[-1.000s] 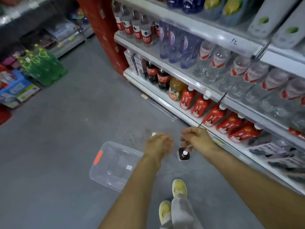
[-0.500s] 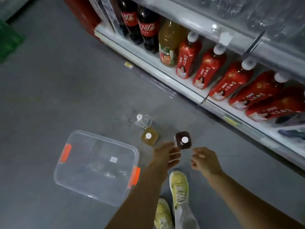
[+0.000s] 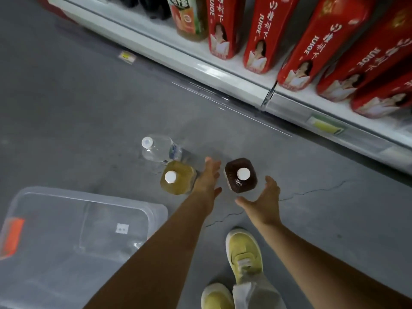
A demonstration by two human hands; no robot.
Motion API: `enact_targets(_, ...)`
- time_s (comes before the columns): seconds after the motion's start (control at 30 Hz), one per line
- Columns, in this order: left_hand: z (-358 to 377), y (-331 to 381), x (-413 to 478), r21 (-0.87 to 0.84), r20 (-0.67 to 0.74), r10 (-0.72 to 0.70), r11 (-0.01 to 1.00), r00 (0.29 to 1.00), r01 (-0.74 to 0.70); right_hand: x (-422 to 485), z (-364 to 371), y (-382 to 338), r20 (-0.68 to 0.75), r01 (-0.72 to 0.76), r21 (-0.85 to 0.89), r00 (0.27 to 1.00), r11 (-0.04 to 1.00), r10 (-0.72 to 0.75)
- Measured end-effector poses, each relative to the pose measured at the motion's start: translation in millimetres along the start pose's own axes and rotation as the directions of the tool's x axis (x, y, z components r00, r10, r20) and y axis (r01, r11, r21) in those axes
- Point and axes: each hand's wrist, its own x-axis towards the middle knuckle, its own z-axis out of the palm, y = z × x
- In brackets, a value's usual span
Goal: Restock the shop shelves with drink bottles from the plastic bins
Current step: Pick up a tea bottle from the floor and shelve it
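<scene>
Reaching down to the grey floor of a shop aisle, both hands bare and gripping nothing. With the left hand pushed in between a yellow drink bottle and a dark drink bottle, fingers straight and close together. With the right hand just near and right of the dark bottle, fingers and thumb spread wide, not touching it. Both bottles upright, white caps up, beside a clear water bottle a little farther and to the left. At near left, a clear plastic bin with orange latches; along the far right, the bottom shelf lined with red juice bottles.

Apparently about to close on the dark bottle from both sides. Risk of knocking the yellow bottle with the back of the left hand and toppling it into the water bottle. Risk too of a slip if lifted by the smooth sides alone.
</scene>
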Motion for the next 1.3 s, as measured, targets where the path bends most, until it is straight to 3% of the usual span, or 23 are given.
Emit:
enact_targets(0.17, 4, -8, 44, 0.029, 0.134, 0.011, 0.999, 0.991, -0.015, 20, 37, 15, -0.065, 0.112, 0.118, 0.992, 0.987, -0.105)
enact_targets(0.4, 10, -16, 69, 0.242, 0.144, 0.091, 0.962, 0.985, -0.124, 38, 46, 30, -0.206, 0.262, 0.161, 0.952, 0.951, -0.228)
enact_targets(0.57, 25, -4, 67, 0.294, 0.191, 0.107, 0.942, 0.976, -0.161, 55, 20, 24, -0.159, 0.244, 0.174, 0.963, 0.954, -0.217)
enact_targets(0.77, 39, 20, 48, 0.48, 0.228, 0.062, 0.861, 0.972, -0.168, 62, -16, 13, -0.043, 0.145, 0.23, 0.989, 0.962, -0.139)
enact_targets(1.0, 27, 31, 6, 0.388, 0.171, -0.003, 0.92, 0.985, -0.064, 30, -50, -20, 0.098, 0.017, 0.255, 0.994, 0.967, -0.043)
enact_targets(1.13, 21, 39, -27, 0.283, 0.119, -0.046, 0.959, 0.992, 0.011, 4, -70, -48, 0.142, 0.016, 0.25, 0.988, 0.968, -0.053)
enact_targets(1.3, 7, 44, -80, 0.161, 0.2, 0.065, 0.982, 0.978, -0.099, -34, -102, -89, 0.2, 0.054, 0.236, 0.974, 0.97, -0.103)
